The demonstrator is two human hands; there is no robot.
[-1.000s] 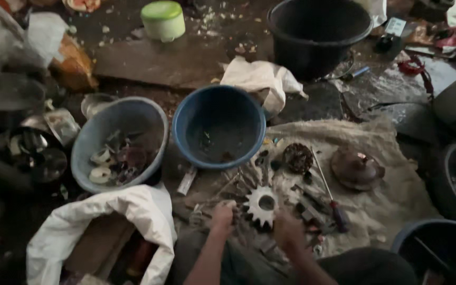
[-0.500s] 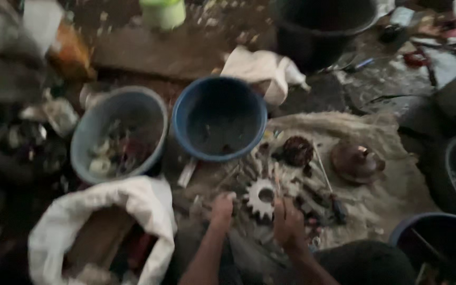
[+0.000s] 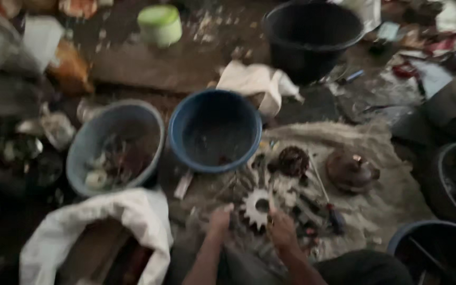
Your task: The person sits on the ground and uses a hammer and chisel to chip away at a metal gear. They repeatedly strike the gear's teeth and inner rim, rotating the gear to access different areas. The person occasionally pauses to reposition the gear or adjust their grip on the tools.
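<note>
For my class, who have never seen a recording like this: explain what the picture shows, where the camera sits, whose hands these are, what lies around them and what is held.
There is no machine here. A camera worn on a person's head looks down at their own two bare hands; the picture is somewhat blurred. The left hand and the right hand touch a pale toothed metal gear wheel from either side, over a dirty sackcloth spread on the ground. On the cloth also lie a dark rusty gear and a brown domed metal part. Beyond stand a deep blue plastic bowl, a paler blue bowl of small parts, a black bucket and a crumpled white rag. A white sack lies near the left arm.
</note>
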